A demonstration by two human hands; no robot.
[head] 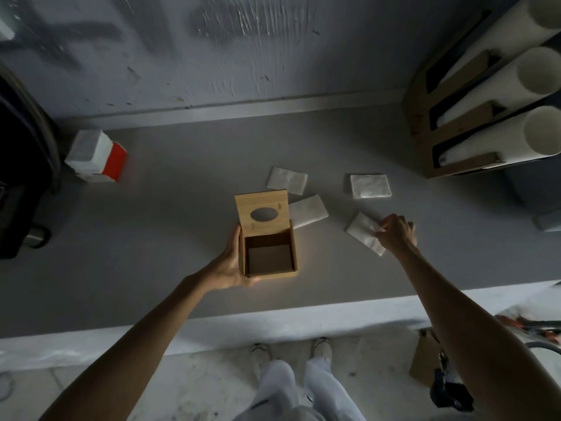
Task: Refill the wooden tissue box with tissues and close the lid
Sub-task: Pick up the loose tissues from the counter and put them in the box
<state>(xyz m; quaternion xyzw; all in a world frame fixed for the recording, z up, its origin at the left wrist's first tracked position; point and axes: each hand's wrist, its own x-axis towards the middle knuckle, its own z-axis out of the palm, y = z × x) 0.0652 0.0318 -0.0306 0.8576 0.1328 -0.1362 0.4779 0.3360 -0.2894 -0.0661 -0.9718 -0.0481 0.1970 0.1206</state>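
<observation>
While the left hand (232, 262) grips the left wall of the wooden tissue box (270, 256), standing mid-surface (151, 238) with its lid (262, 212) raised, the right hand (396, 232) pinches a tissue stack (362, 233) well apart on the right. A second stack (308, 211) lies just beside the lid, with a third stack (287, 180) and a fourth stack (370, 186) behind. A dark object (21, 177) on the left and a rack of white rolls (485, 101) on the right are cut off by the frame edges.

The tissue box (268, 253) is positioned mid-table (170, 214), with its lid (262, 212) raised at the rear edge. The left hand (232, 265) is set against the box's left wall. Four stacks are laid on the table:

- The first stack (287, 180) is behind the lid.
- The second stack (308, 211) is just beside the lid's right edge.
- The third stack (370, 185) is farther right (well apart from the box).
- The fourth stack (364, 233) is in front of the third, pinched by the right hand (396, 232).

A carton (97, 156) is located rear left, a roll rack (455, 123) rear right.
</observation>
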